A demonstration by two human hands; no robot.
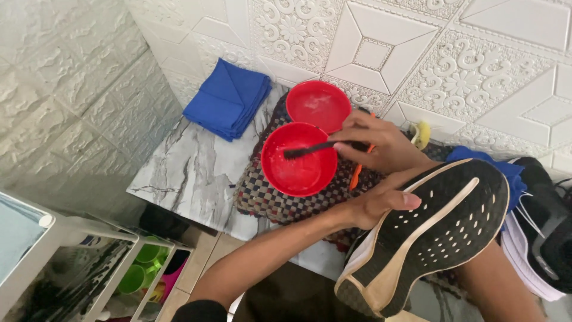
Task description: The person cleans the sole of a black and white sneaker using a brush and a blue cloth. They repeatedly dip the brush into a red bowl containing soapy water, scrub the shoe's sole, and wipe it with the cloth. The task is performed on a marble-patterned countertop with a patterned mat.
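My left hand (378, 206) grips a black sneaker (441, 226) by its side. The shoe is turned over, its black and cream sole facing up. My right hand (375, 143) holds a dark brush (310, 149) by the handle, and its bristles dip into the nearer red bowl (298, 176), which holds a little whitish liquid. A second red bowl (319, 104) sits just behind it, against the wall. Both bowls rest on a checked woven mat (268, 200).
The mat lies on a marble-patterned tabletop (185, 173) in a corner of white embossed walls. A folded blue cloth (229, 98) lies at the back left. Another shoe (548, 238), a blue cloth (515, 179) and a yellow sponge (422, 134) lie right. A white rack (71, 262) with green cups (140, 268) stands lower left.
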